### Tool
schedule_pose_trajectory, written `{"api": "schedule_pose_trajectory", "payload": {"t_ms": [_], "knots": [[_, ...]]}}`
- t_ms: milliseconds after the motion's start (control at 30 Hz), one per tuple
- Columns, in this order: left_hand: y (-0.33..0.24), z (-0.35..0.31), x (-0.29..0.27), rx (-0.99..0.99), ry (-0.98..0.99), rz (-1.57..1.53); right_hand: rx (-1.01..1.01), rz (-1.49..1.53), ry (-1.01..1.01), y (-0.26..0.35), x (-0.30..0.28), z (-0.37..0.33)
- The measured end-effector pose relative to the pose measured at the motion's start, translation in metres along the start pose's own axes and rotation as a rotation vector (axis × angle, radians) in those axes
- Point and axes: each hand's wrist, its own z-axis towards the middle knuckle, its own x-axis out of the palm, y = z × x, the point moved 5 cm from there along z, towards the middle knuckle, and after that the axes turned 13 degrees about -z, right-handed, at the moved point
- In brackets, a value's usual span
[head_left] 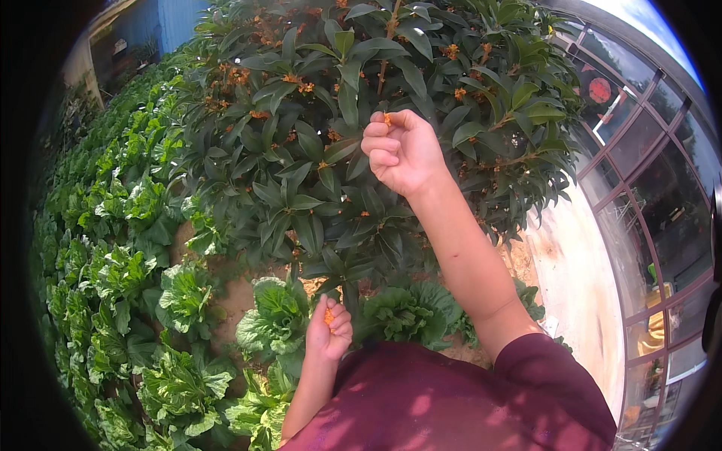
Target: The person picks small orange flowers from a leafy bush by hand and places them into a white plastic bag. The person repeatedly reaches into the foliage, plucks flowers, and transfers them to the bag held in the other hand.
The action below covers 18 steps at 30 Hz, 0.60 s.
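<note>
A leafy shrub with dark green leaves and small orange blossom clusters fills the upper middle. My right hand is raised against its foliage, thumb and forefinger pinched on a small orange blossom. Lower down, close to my body, my left hand is curled with the palm up. It cups a little heap of picked orange blossoms, partly hidden by the fingers.
Rows of leafy green vegetables cover the ground on the left, and more heads grow beneath the shrub. A pale concrete strip runs along the right beside a glass-paned wall. A blue wall stands at the far left.
</note>
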Motion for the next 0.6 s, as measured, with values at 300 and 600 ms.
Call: {"api": "schedule_pose_trajectory", "payload": {"t_ms": [300,600], "knots": [[-0.006,-0.007,-0.008,0.024,0.003,-0.017,-0.205,-0.146,-0.323,-0.010,0.015,-0.023],[0.003,-0.003,-0.009,-0.018,-0.027,-0.024,0.063,0.028,0.044,-0.032,0.036,-0.042]]}}
